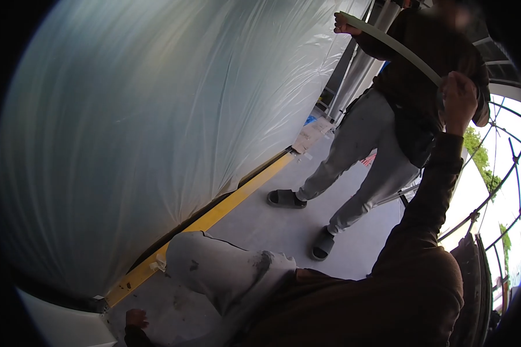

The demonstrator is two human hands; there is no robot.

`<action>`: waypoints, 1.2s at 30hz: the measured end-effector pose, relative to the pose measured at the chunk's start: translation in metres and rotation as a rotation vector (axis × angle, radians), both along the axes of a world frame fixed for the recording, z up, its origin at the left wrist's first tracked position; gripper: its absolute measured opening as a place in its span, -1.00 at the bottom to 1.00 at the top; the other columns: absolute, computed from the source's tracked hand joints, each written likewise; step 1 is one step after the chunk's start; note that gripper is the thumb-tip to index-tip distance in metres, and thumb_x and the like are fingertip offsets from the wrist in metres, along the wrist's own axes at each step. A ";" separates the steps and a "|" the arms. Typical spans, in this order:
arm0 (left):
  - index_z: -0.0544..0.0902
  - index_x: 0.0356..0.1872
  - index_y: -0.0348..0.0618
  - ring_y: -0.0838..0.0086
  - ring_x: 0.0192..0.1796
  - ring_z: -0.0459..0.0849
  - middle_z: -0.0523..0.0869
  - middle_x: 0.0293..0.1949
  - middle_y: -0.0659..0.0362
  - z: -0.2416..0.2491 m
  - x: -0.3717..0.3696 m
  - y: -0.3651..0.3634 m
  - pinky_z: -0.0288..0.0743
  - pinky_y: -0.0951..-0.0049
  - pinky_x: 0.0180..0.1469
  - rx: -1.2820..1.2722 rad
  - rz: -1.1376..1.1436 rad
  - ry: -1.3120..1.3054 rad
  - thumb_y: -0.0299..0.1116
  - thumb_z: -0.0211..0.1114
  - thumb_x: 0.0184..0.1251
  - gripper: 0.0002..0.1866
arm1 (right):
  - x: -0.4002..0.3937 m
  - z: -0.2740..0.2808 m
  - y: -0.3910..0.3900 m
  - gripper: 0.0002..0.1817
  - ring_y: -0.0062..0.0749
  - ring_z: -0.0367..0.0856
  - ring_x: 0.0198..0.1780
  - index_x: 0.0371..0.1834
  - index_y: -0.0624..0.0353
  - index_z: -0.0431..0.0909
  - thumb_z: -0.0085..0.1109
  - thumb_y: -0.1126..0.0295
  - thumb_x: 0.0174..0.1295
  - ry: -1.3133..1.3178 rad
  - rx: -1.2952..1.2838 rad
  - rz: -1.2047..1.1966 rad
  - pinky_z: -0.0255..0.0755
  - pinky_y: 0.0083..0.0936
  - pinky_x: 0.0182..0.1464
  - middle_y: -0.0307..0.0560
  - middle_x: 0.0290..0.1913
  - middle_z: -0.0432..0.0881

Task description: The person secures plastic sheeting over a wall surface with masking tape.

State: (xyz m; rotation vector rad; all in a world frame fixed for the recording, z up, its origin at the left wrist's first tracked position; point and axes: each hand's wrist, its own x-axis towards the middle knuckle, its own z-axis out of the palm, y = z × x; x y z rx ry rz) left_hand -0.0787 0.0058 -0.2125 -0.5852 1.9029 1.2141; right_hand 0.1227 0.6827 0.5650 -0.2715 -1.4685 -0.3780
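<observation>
At the upper right, my right hand [460, 98] is closed round the near end of a long, pale, curved strip [396, 46]. A co-worker's hand [345, 24] grips the strip's far end. My left hand [136, 318] is low at the bottom left, near the floor and the yellow beam [231, 202]. Its fingers look loosely bent and a little apart, with nothing visible in them.
The co-worker [382, 133] stands facing me in grey trousers and dark slides. Clear plastic sheeting [156, 104] covers a large surface on the left. Netting [498, 191] hangs at the right. My bent knee [214, 260] is beside the beam, over the grey floor [260, 225].
</observation>
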 end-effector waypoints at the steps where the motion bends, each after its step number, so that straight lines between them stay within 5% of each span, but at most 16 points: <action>1: 0.53 -0.07 -0.28 0.16 -0.51 0.64 0.63 -0.35 -0.07 0.000 0.000 -0.001 0.54 0.18 -0.57 0.001 -0.005 0.006 -0.37 0.30 0.25 -0.71 | 0.001 -0.001 0.001 -0.76 -0.58 0.62 -0.42 -0.19 0.17 0.70 0.27 0.26 0.19 0.006 0.001 -0.005 0.47 -0.59 -0.29 -0.17 -0.42 0.66; 3: 0.50 0.05 -0.38 0.22 -0.53 0.66 0.67 -0.34 -0.09 0.001 0.001 0.000 0.57 0.24 -0.57 0.045 0.073 -0.036 -0.37 0.32 0.27 -0.61 | 0.003 0.001 0.001 -0.82 -0.70 0.54 -0.51 -0.18 0.20 0.66 0.28 0.33 0.24 0.006 -0.092 0.097 0.40 -0.70 -0.45 -0.23 -0.45 0.66; 10: 0.52 -0.04 -0.31 0.16 -0.52 0.59 0.61 -0.33 -0.10 -0.008 -0.009 -0.003 0.50 0.16 -0.59 0.111 0.138 -0.091 -0.40 0.28 0.28 -0.71 | 0.017 0.001 0.001 -0.74 -0.64 0.59 -0.49 -0.10 0.24 0.61 0.28 0.32 0.24 0.032 -0.014 -0.037 0.41 -0.68 -0.47 -0.19 -0.42 0.65; 15: 0.53 -0.07 -0.34 0.15 -0.51 0.61 0.62 -0.29 -0.11 -0.032 -0.021 -0.010 0.51 0.16 -0.59 0.058 0.081 -0.114 -0.40 0.25 0.30 -0.74 | 0.015 -0.014 -0.012 -0.65 -0.61 0.56 -0.54 0.02 0.28 0.52 0.27 0.34 0.23 0.215 -0.134 0.111 0.38 -0.65 -0.52 -0.13 -0.35 0.64; 18: 0.54 -0.08 -0.35 0.15 -0.49 0.63 0.64 -0.29 -0.10 -0.023 -0.012 -0.007 0.52 0.17 -0.58 -0.011 0.046 -0.069 -0.40 0.25 0.30 -0.74 | 0.017 -0.021 0.000 -0.68 -0.52 0.63 -0.40 -0.12 0.26 0.61 0.29 0.28 0.15 0.182 -0.182 0.068 0.50 -0.55 -0.30 -0.06 -0.31 0.68; 22: 0.54 -0.08 -0.33 0.17 -0.47 0.65 0.64 -0.32 -0.08 -0.044 -0.019 -0.020 0.55 0.19 -0.57 0.114 -0.001 -0.101 -0.40 0.25 0.29 -0.75 | 0.009 -0.023 0.004 -0.69 -0.52 0.63 -0.39 -0.24 0.26 0.65 0.26 0.19 0.18 0.023 -0.343 0.007 0.48 -0.53 -0.26 -0.16 -0.40 0.68; 23: 0.55 -0.08 -0.33 0.17 -0.48 0.65 0.64 -0.34 -0.08 -0.028 -0.015 -0.013 0.56 0.19 -0.56 0.053 0.009 -0.085 -0.41 0.25 0.29 -0.75 | 0.006 -0.023 0.014 -0.69 -0.66 0.53 -0.54 -0.15 0.20 0.62 0.27 0.18 0.21 -0.011 -0.301 -0.010 0.37 -0.68 -0.51 -0.21 -0.46 0.61; 28: 0.57 -0.10 -0.31 0.16 -0.48 0.65 0.65 -0.35 -0.08 -0.032 -0.010 -0.020 0.57 0.19 -0.54 0.031 0.065 -0.037 -0.42 0.26 0.28 -0.77 | -0.005 -0.025 0.024 -0.68 -0.63 0.56 -0.53 -0.15 0.20 0.63 0.27 0.17 0.21 -0.034 -0.277 0.014 0.43 -0.67 -0.47 -0.20 -0.47 0.61; 30: 0.56 -0.06 -0.32 0.14 -0.49 0.64 0.64 -0.32 -0.10 -0.021 -0.020 -0.018 0.57 0.18 -0.53 -0.190 -0.996 0.280 -0.43 0.29 0.26 -0.73 | -0.006 -0.027 0.018 -0.68 -0.41 0.66 -0.31 -0.25 0.23 0.67 0.29 0.16 0.15 0.022 -0.333 0.014 0.48 -0.46 -0.14 -0.11 -0.36 0.70; 31: 0.56 -0.06 -0.32 0.14 -0.49 0.64 0.64 -0.32 -0.10 0.020 -0.010 0.002 0.57 0.18 -0.53 -0.185 -0.990 0.294 -0.43 0.29 0.26 -0.73 | -0.005 -0.026 0.019 -0.68 -0.41 0.66 -0.31 -0.25 0.23 0.67 0.29 0.16 0.15 0.031 -0.321 0.019 0.48 -0.46 -0.14 -0.11 -0.36 0.70; 33: 0.63 -0.03 -0.25 0.28 -0.24 0.63 0.67 -0.16 0.01 0.098 0.025 0.032 0.58 0.28 -0.15 -0.081 0.042 0.022 -0.37 0.29 0.27 -0.72 | -0.003 -0.030 0.024 -0.69 -0.37 0.68 -0.23 -0.27 0.22 0.67 0.29 0.17 0.15 0.039 -0.341 -0.020 0.49 -0.43 -0.09 -0.07 -0.33 0.71; 36: 0.56 0.09 -0.26 0.26 -0.22 0.61 0.64 -0.10 0.01 0.125 0.029 0.037 0.59 0.28 -0.16 -0.068 0.040 0.005 -0.29 0.26 0.34 -0.63 | -0.002 -0.032 0.017 -0.71 -0.35 0.68 -0.22 -0.28 0.20 0.67 0.28 0.18 0.15 0.064 -0.320 -0.035 0.49 -0.42 -0.07 -0.08 -0.32 0.71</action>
